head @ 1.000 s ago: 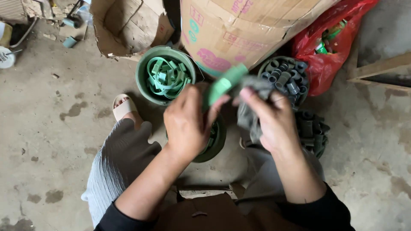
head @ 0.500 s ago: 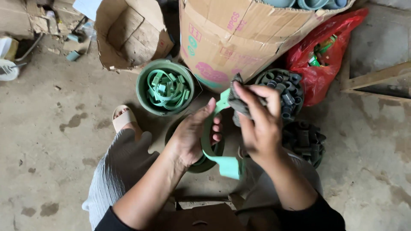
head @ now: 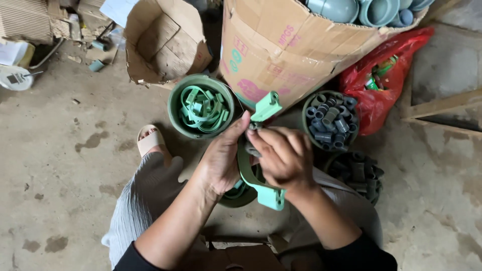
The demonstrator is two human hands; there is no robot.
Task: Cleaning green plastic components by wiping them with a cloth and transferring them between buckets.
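We see a stained concrete floor [head: 65,200]. On it, upper centre, stand a torn cardboard box [head: 160,45], a large carton [head: 281,55], green bowls of clamps [head: 201,106] and sleeves [head: 330,120]; a red bag [head: 381,85] upper right.

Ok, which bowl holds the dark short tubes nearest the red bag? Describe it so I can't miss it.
Start at the big cardboard box at the top. Just below its right corner, beside the red plastic bag, sits a round green bowl of dark grey short tubes. The other bowl, left of the box, holds light green clamps instead.
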